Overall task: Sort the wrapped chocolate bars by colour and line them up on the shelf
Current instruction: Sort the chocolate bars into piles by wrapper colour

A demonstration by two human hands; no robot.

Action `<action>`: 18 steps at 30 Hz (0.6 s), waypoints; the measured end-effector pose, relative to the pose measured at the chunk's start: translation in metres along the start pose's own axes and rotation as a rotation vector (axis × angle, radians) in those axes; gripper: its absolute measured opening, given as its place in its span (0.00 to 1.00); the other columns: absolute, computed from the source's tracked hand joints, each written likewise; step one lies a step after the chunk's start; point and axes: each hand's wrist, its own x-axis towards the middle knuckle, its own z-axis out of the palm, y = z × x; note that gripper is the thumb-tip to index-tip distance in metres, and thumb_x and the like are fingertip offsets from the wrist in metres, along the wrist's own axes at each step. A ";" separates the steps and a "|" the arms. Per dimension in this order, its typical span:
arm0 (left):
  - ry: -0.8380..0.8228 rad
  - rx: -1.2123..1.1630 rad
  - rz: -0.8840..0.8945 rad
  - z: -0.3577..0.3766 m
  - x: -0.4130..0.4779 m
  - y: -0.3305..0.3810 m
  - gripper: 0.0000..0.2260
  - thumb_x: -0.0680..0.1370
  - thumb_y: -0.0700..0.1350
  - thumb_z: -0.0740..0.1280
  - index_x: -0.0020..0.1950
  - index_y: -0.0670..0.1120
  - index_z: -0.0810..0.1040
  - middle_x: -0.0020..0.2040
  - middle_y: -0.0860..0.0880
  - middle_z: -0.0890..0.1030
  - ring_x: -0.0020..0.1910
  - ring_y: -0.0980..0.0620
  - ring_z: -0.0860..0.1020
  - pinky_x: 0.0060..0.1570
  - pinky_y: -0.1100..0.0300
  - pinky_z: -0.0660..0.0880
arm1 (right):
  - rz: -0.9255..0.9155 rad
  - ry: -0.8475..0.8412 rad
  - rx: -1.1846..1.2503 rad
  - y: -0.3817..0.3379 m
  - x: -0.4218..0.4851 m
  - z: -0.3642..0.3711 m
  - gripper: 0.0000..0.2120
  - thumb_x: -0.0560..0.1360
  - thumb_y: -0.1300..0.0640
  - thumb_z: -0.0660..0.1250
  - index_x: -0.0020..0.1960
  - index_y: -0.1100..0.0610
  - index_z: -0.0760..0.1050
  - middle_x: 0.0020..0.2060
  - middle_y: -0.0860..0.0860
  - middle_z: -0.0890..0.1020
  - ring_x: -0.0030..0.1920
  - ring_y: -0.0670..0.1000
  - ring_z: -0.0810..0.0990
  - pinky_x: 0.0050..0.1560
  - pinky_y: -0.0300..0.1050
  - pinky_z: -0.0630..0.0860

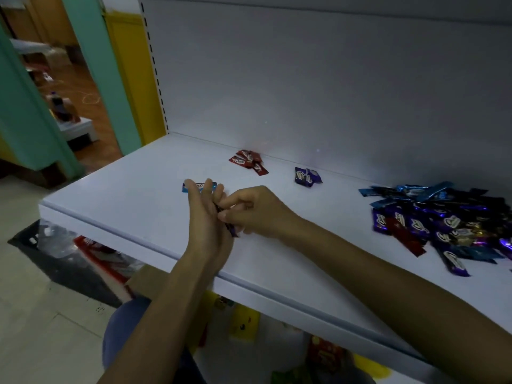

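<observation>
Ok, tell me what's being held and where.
A dark purple wrapped bar. The right hand pinches its upper half with thumb and fingertips; the left hand backs it with straight fingers. Lower end free.

Shelf (133, 178) was plain white. Red bars (248, 161) by the back edge had white lettering. Purple bars (307, 176) beside them, white logos. Light blue bar (211, 185) left of centre. Dark purple bar (232, 230) near front edge. Heap (443, 220) at right edge mixed purple, blue, red, black.
</observation>
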 end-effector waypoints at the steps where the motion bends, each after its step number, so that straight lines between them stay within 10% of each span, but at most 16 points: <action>1: -0.009 0.128 0.017 0.003 -0.001 -0.002 0.28 0.79 0.64 0.47 0.75 0.52 0.62 0.74 0.50 0.65 0.69 0.53 0.69 0.67 0.54 0.66 | 0.018 0.023 0.060 0.003 0.001 -0.009 0.06 0.71 0.59 0.73 0.48 0.54 0.82 0.32 0.45 0.81 0.33 0.43 0.79 0.37 0.36 0.76; 6: -0.281 1.165 0.312 0.013 -0.002 -0.024 0.33 0.76 0.60 0.57 0.78 0.55 0.51 0.79 0.55 0.51 0.77 0.56 0.48 0.74 0.54 0.49 | 0.053 0.694 -0.159 0.052 0.028 -0.096 0.07 0.70 0.56 0.73 0.45 0.53 0.76 0.38 0.48 0.80 0.39 0.47 0.79 0.45 0.45 0.78; 9: -0.473 1.687 0.400 0.012 0.005 -0.038 0.26 0.81 0.59 0.54 0.78 0.55 0.53 0.79 0.53 0.48 0.78 0.53 0.42 0.75 0.52 0.45 | 0.177 0.733 -0.455 0.092 0.036 -0.128 0.07 0.74 0.53 0.69 0.48 0.55 0.77 0.45 0.51 0.81 0.44 0.51 0.78 0.42 0.42 0.73; 18: -0.425 1.694 0.491 0.032 -0.010 -0.032 0.44 0.70 0.75 0.37 0.75 0.51 0.63 0.76 0.51 0.63 0.76 0.53 0.56 0.71 0.62 0.47 | 0.092 0.546 -0.585 0.096 0.002 -0.146 0.12 0.76 0.51 0.65 0.54 0.56 0.82 0.52 0.56 0.81 0.53 0.56 0.77 0.52 0.47 0.74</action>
